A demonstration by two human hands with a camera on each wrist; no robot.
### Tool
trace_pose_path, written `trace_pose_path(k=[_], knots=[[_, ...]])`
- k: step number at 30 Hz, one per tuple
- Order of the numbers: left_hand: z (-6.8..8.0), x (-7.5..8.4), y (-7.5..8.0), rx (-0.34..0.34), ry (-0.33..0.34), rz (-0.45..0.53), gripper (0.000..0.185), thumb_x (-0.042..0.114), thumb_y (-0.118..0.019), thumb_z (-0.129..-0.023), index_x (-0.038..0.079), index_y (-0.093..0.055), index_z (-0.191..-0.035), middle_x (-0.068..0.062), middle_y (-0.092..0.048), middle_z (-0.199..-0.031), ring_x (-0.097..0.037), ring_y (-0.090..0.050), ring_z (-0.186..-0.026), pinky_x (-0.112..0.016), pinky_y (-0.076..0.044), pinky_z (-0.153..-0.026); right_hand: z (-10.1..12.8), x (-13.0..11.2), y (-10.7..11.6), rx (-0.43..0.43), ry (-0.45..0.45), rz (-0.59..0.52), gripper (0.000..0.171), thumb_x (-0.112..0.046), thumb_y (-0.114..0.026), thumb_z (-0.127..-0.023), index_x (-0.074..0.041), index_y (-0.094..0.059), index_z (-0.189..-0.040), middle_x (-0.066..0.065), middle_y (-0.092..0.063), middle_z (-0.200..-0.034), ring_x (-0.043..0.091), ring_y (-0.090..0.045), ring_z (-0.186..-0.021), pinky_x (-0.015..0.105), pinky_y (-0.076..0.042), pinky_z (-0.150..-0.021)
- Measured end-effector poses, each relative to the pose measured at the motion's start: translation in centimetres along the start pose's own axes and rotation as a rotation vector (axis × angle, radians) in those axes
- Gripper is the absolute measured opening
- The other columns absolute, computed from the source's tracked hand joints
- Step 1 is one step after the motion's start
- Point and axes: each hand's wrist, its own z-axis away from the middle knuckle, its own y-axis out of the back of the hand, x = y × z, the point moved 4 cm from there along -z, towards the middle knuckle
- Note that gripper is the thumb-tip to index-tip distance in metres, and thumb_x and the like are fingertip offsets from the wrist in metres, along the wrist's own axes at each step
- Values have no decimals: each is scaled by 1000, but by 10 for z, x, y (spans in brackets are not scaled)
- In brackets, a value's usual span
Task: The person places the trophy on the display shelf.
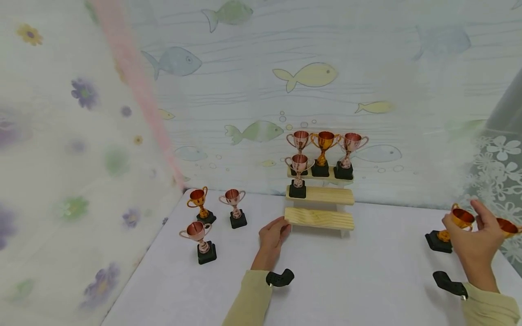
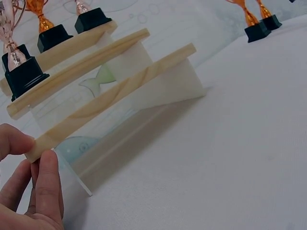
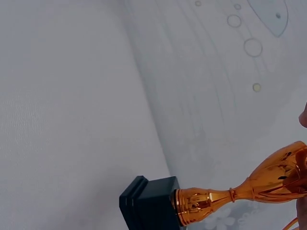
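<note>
R hand (image 1: 475, 235) grips shiny gold plastic trophy (image 1: 452, 226) at 3 o'clock by its slick cup, prob light & top-heavy; L hand (image 1: 274, 235) pinches pale wooden tiered shelf (image 1: 320, 218).

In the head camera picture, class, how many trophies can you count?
9: three on the top shelf, one on the middle shelf, three on the table at the left, one in the right hand, one partly hidden behind that hand. More may sit out of view.
</note>
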Motion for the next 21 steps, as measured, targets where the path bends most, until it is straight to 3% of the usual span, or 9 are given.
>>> trace_pose_path(k=[4, 10, 16, 21], knots=[[1, -1, 0, 1, 7, -3, 36, -4, -72, -87, -11, -66, -122, -16, -69, -106, -15, -68, -89, -27, -61, -86, 2, 5, -1, -9, -51, 18, 66, 2, -71, -86, -14, -54, -147, 7, -54, -148, 10, -49, -135, 23, -38, -115], [-1, 0, 1, -1, 5, 4, 36, -4, -73, -87, -11, -66, -122, -17, -69, -106, -16, -68, -90, -28, -61, -87, 4, 7, -3, -8, -59, 26, 65, 1, -70, -87, -16, -53, -148, 5, -55, -147, 10, -51, -134, 23, -40, -114], [0, 0, 1, 8, 14, -4, 36, -3, -72, -87, -10, -66, -122, -17, -69, -108, -17, -68, -91, -27, -61, -86, 7, 12, -8, -29, -199, 54, 65, -6, -70, -91, -19, -49, -151, 3, -49, -153, 15, -47, -141, 26, -37, -117], [-1, -1, 1, 9, 15, 1, 36, -4, -72, -87, -10, -66, -122, -17, -69, -107, -17, -68, -90, -26, -61, -85, 10, 14, -11, -26, -272, 52, 61, -10, -72, -92, -19, -52, -149, 0, -52, -149, 13, -50, -137, 25, -41, -113]])
